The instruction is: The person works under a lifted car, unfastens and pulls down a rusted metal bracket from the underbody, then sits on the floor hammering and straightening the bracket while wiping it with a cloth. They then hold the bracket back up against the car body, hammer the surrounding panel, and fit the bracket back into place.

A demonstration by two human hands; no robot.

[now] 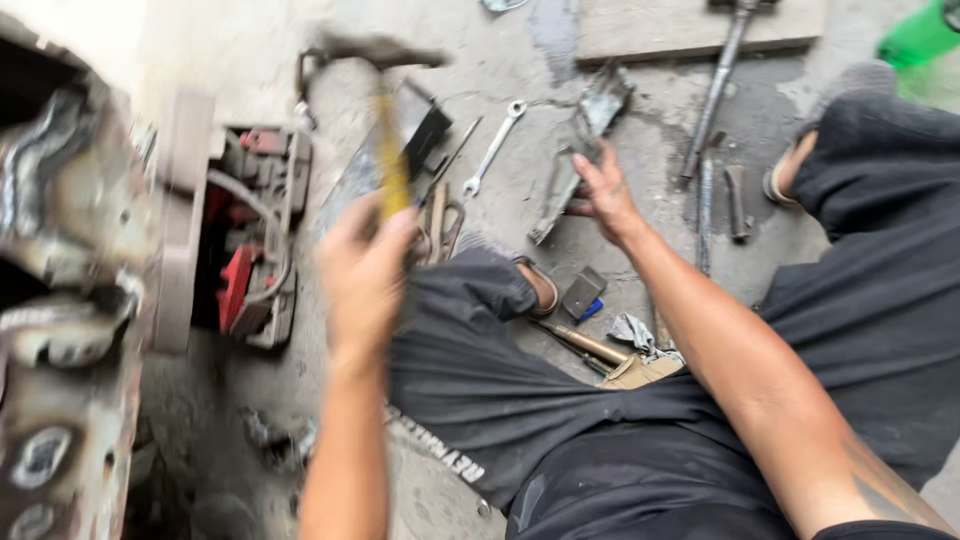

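My left hand [365, 270] is raised and shut around the yellow handle of a hammer [392, 150], whose dark head [375, 50] is blurred above it. My right hand [605, 195] reaches forward to a long, bent grey metal piece [565, 185] lying on the concrete floor. Its fingers and thumb close on the right edge of that piece. Both my legs in dark trousers [470, 370] stretch out below the hands.
A rusty engine-like block [60, 300] and a red and grey machine part [255, 230] stand at the left. On the floor lie a spanner [495, 145], pliers [445, 225], a long steel rod [715, 90], a small metal block [583, 292] and a wooden-handled tool [590, 345].
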